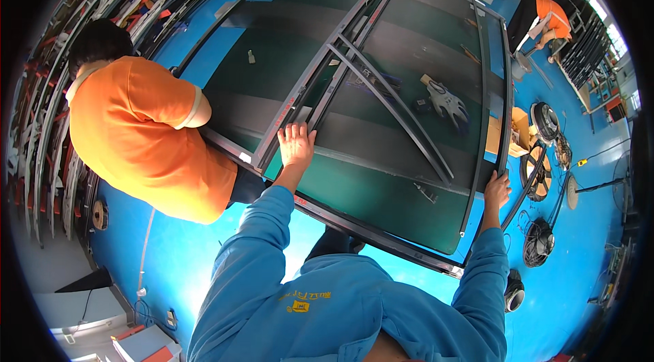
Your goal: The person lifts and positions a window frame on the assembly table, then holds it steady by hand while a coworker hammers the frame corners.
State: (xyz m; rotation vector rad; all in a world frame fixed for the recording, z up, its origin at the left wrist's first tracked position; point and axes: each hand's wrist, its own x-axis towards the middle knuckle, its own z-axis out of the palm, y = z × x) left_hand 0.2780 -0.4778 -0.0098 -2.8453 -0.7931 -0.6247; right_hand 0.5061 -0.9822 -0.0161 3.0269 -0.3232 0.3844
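A large dark metal frame [381, 227] lies on a worktable with a green and grey top [354, 188]. My left hand [297, 146] rests on a pair of long dark bars near the table's front edge, its fingers stretched out. At the frame's right side my right hand [497, 190] is closed round the outer bar [506, 127]. Between my hands, a loose slanting bar pair [398, 106] lies across the tabletop. A grey work glove [446, 104] sits right of it. Near the front right is a small metal tool [426, 193], too small to name.
A person in an orange shirt [143, 130] stands close on my left. Another person [550, 18] bends over at the far right. Coiled rolls [538, 243] and a cardboard box [519, 131] stand on the blue floor at right. A rack of long profiles [51, 103] lines the left.
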